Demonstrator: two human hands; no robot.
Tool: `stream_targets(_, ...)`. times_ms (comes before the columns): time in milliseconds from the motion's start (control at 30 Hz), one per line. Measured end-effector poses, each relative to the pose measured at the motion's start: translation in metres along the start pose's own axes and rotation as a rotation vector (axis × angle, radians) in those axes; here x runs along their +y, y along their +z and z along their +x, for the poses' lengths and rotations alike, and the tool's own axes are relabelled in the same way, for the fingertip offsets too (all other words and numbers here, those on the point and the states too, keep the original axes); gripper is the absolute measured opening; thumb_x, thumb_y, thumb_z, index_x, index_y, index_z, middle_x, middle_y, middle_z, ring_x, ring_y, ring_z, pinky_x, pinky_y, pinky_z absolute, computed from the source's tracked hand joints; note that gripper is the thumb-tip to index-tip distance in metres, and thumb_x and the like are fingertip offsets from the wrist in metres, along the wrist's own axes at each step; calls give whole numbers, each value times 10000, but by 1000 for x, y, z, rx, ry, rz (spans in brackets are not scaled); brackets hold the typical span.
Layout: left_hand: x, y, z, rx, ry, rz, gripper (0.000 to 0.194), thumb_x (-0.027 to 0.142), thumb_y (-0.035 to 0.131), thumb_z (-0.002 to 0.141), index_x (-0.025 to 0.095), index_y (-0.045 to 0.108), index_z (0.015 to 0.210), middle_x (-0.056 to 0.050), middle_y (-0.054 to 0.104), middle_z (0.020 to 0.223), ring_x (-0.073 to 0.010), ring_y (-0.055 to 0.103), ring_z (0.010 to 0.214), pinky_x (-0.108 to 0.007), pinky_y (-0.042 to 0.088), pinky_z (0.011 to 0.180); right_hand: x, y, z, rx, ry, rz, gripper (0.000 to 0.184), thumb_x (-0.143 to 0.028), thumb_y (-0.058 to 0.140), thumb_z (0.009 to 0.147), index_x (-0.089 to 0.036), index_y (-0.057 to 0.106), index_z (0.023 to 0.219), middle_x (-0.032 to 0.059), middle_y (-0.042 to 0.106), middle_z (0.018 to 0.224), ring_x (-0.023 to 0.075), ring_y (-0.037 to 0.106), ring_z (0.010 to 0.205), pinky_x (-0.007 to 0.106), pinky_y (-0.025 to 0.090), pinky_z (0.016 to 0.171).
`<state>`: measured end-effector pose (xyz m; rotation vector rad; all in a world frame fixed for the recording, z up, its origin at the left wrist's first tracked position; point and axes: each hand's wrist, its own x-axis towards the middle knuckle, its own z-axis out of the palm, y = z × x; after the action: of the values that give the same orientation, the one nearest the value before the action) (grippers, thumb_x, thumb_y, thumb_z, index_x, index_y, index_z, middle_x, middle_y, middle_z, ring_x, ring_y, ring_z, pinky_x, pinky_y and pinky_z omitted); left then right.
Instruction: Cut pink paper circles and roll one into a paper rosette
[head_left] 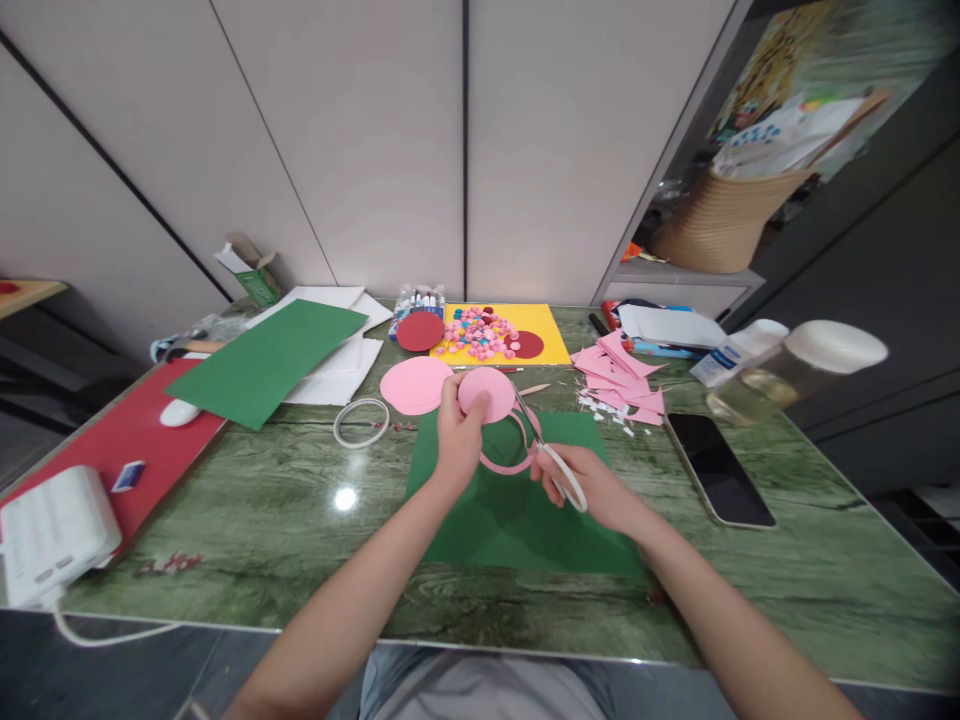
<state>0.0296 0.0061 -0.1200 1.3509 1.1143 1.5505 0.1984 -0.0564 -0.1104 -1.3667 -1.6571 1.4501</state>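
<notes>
Left of both hands' fingers, a white ring [337,424] lay on the table [300,510]. The left hand [460,432] pinched a pink disc [491,392] between thumb and fingers. Rightward, a curved pink strip [505,468] hung between the two hands' fingers. The right hand [576,476], fingers curled, gripped scissors [556,464], blades beside the strip. Farther right of these fingers lay a phone [720,472].

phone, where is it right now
In the head view, the phone lies on the table at the right, just in front of the clear bottle and right of the green sheet.
</notes>
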Motion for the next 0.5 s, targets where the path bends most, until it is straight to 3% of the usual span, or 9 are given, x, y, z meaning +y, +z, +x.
stream_targets(500,0,-1,0,-10,-12,3,211,253,510,779,193,483,980,-28,518,946,-167,497,904,-290,399,821,0,-1,0,2,-4,-18,383,-496,401,860,-162,534,728,-29,479,482,94,438,450,202,289,443)
